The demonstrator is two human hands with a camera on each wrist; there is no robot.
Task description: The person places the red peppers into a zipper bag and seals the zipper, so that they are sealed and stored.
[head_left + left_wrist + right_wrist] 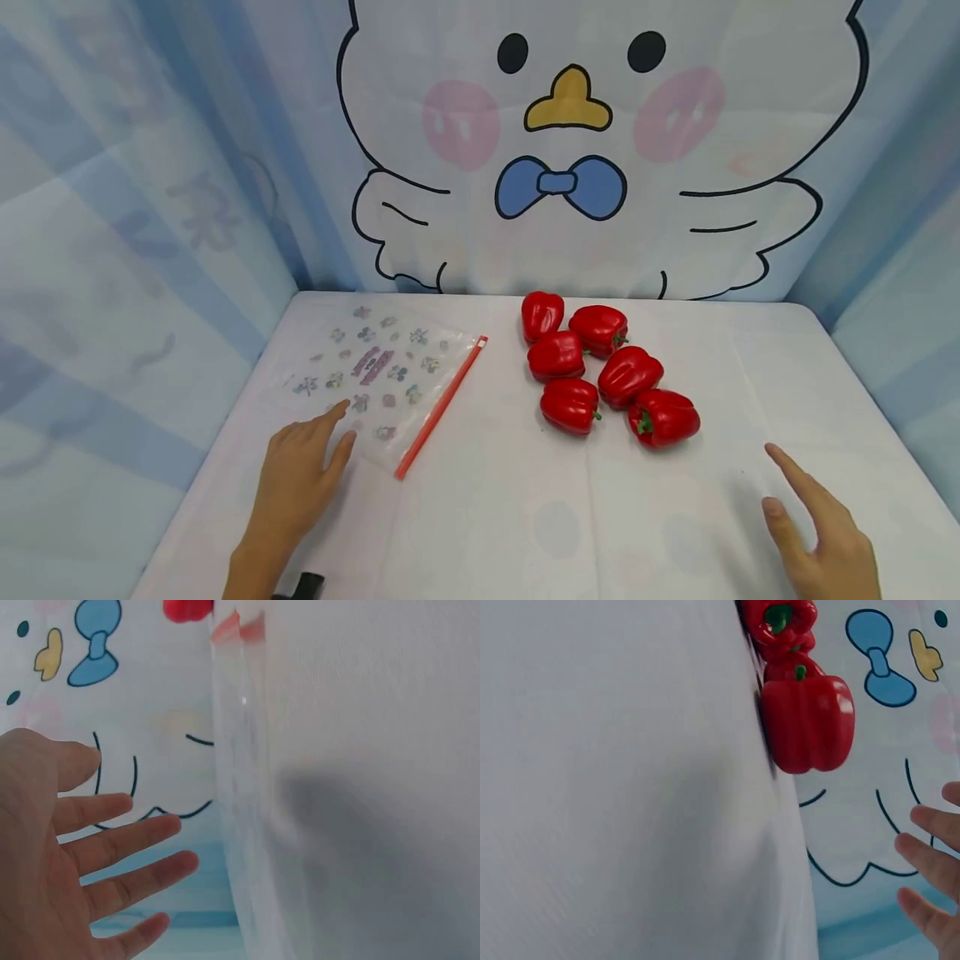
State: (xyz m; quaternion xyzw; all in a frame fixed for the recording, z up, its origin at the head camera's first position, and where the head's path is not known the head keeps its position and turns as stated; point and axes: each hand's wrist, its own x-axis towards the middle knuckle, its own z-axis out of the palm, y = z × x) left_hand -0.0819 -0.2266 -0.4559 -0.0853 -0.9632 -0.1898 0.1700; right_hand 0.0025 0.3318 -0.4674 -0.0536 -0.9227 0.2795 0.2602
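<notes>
My left hand (303, 475) hovers over the near left corner of a clear zip bag (412, 367), its fingers spread with nothing held. The bag lies flat, printed with small coloured figures, its red slider edge (442, 407) facing right. In the left wrist view the left hand (112, 862) shows its fingers apart beside the bag (241, 750). My right hand (825, 533) is at the near right, thumb and forefinger apart, holding nothing. Several red bell peppers (630, 377) are grouped right of the bag; one pepper (808, 724) shows large in the right wrist view.
A white cloth covers the table (480, 533). Behind it hangs a curtain (562, 250) with a cartoon face and blue bow tie. More blue and white curtain (97, 333) closes the left side, and another stretch the right. A small black object (307, 586) sits by the left wrist.
</notes>
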